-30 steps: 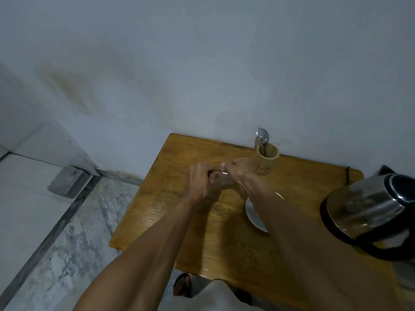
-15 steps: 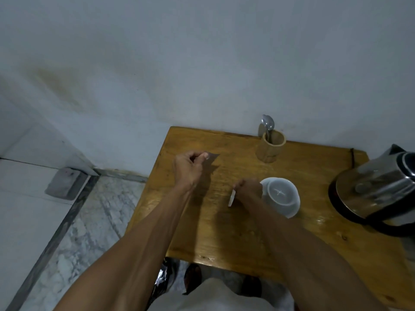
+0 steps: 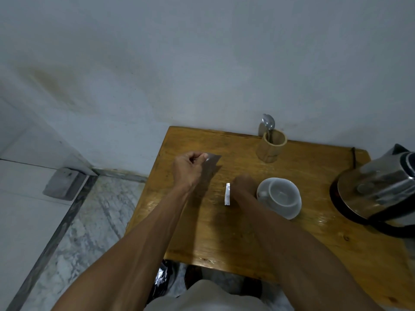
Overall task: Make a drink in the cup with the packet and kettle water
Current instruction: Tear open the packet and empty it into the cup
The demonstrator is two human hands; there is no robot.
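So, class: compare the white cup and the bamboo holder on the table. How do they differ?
The cup is white, wide, sits on a saucer; the bamboo holder is tan, narrower, stands directly on the table. The holder contains a spoon; the cup looks empty. Both stand upright, open-topped.

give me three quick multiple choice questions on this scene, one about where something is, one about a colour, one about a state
1. Where is the spoon?
A. in the cup
B. in the wooden holder
C. flat on the table

2. What colour is the cup?
A. white
B. red
C. black

3. What is the left hand doing?
A. resting flat on the table
B. gripping the kettle
C. pinching a torn silvery strip

Answers: 1 B, its bowl sticks up out of the wooden holder near the wall. 2 A, cup and saucer are both white. 3 C, the strip sticks out from its fingertips.
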